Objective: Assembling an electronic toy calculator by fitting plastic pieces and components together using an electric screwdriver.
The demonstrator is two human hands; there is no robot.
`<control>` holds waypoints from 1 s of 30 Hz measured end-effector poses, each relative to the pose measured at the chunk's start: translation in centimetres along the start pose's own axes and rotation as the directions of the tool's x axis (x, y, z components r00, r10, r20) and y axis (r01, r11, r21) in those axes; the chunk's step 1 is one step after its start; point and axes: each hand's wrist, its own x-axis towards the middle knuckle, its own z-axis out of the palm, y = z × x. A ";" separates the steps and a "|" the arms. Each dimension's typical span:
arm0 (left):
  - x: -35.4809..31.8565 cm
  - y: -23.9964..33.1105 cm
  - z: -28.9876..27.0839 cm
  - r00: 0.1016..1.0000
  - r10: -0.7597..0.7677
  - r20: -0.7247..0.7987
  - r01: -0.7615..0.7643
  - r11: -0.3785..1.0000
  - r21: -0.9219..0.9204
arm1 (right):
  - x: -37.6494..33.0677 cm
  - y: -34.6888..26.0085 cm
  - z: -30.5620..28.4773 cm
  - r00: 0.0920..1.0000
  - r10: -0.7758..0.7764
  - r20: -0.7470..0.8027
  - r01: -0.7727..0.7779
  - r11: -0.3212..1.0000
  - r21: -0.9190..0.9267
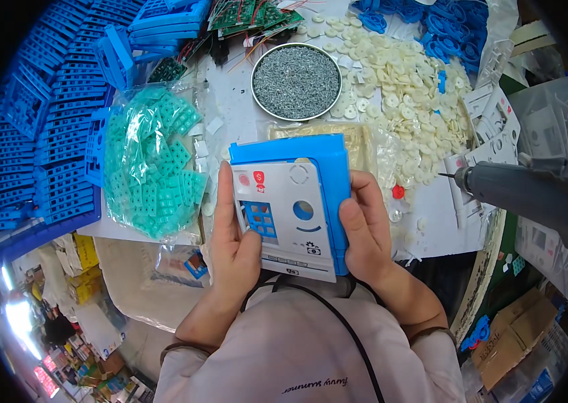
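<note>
Between the fingers (225,195), a flat white printed sheet (276,189) overlying a rectangular blue plastic panel (336,176) is held, the sheet grasped by the left hand (233,252), the panel by the right hand (370,242).

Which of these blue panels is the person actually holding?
The blue panel between the left hand and right hand, with a white printed panel over it; the other blue panels are piled at the left.

A small assembly workshop: the counter (227,84) carries a dish (296,119) of small metal pieces (296,80), circuit boards (247,17) far off and heaped white discs (408,101). Blue frames (72,101) stand stacked at left; a power screwdriver (526,191) juts in from the right.
</note>
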 end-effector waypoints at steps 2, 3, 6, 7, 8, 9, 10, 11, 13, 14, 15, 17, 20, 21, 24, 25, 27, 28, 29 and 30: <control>-0.1 -0.1 0.0 0.999 -0.015 -0.029 0.015 1.000 -0.008 | -0.1 0.1 0.2 1.000 0.004 0.010 -0.004 1.000 0.020; 0.0 -0.2 -0.2 1.000 0.007 -0.019 -0.006 1.000 0.030 | -0.1 0.2 0.3 1.000 0.005 0.014 -0.006 1.000 0.029; -0.1 -0.4 -0.5 0.999 0.044 -0.002 -0.043 0.993 0.108 | -0.1 0.2 0.4 0.999 0.002 0.044 -0.002 1.000 0.007; -0.1 -0.3 -0.4 0.999 0.038 -0.008 -0.037 0.993 0.110 | 0.0 0.2 0.4 0.997 0.001 0.074 0.001 0.999 -0.032; -0.1 -0.3 -0.4 0.999 0.032 -0.014 -0.030 0.993 0.111 | 0.1 0.1 0.4 0.995 0.001 0.103 0.006 0.997 -0.071; -0.2 -0.3 -0.4 0.999 0.023 -0.027 -0.020 0.993 0.115 | 0.1 0.1 0.4 0.991 0.003 0.136 0.012 0.994 -0.110; -0.3 -0.2 -0.5 0.999 0.014 -0.040 -0.009 0.993 0.117 | 0.1 0.1 0.4 0.990 0.022 0.142 -0.007 0.994 -0.107; -0.3 -0.2 -0.5 0.999 0.006 -0.053 0.001 0.993 0.120 | 0.1 0.1 0.5 0.988 0.042 0.148 -0.027 0.994 -0.104; -0.4 -0.6 -0.3 0.996 0.038 -0.078 -0.029 0.992 0.122 | 0.1 0.0 0.6 0.986 0.060 0.158 -0.044 0.994 -0.100; -0.5 -0.8 -0.3 0.995 0.050 -0.088 -0.038 0.991 0.127 | 0.2 0.0 0.6 0.985 0.060 0.162 -0.044 0.994 -0.100; -0.5 -1.0 -0.5 0.993 0.063 -0.100 -0.049 0.990 0.134 | 0.1 0.0 0.6 0.985 0.064 0.162 -0.048 0.994 -0.102; -0.6 -1.2 -0.8 0.990 0.076 -0.121 -0.057 0.986 0.155 | 0.0 0.2 0.7 0.987 0.054 0.150 -0.037 0.993 -0.114; -0.4 -1.0 -0.7 0.982 0.091 -0.167 -0.061 0.982 0.178 | 0.1 0.4 0.7 0.984 0.072 0.160 -0.054 0.992 -0.114; -0.5 -1.0 -0.8 0.986 0.069 -0.154 -0.045 0.987 0.151 | 0.1 0.4 0.7 0.982 0.086 0.171 -0.067 0.991 -0.112; -0.8 -1.1 -1.3 0.992 0.026 -0.123 -0.013 0.994 0.111 | 0.2 0.2 0.4 0.971 0.097 0.219 -0.049 0.976 -0.211; -0.8 -1.0 -1.2 0.992 0.028 -0.121 -0.013 0.992 0.124 | 0.2 0.2 0.4 0.969 0.098 0.225 -0.047 0.974 -0.222; -0.8 -0.9 -1.2 0.993 0.030 -0.115 -0.013 0.989 0.149 | 0.1 0.4 0.7 0.973 0.092 0.211 -0.054 0.983 -0.177; -0.8 -0.9 -1.3 0.993 0.031 -0.112 -0.012 0.987 0.162 | 0.1 0.4 0.7 0.972 0.088 0.216 -0.045 0.980 -0.196; -0.9 -0.9 -1.3 0.993 0.032 -0.109 -0.012 0.984 0.175 | 0.2 0.4 0.6 0.972 0.085 0.221 -0.036 0.976 -0.215; -0.9 -0.8 -1.4 0.994 0.037 -0.105 -0.017 0.984 0.180 | 0.3 0.4 0.5 0.971 0.078 0.227 -0.024 0.972 -0.232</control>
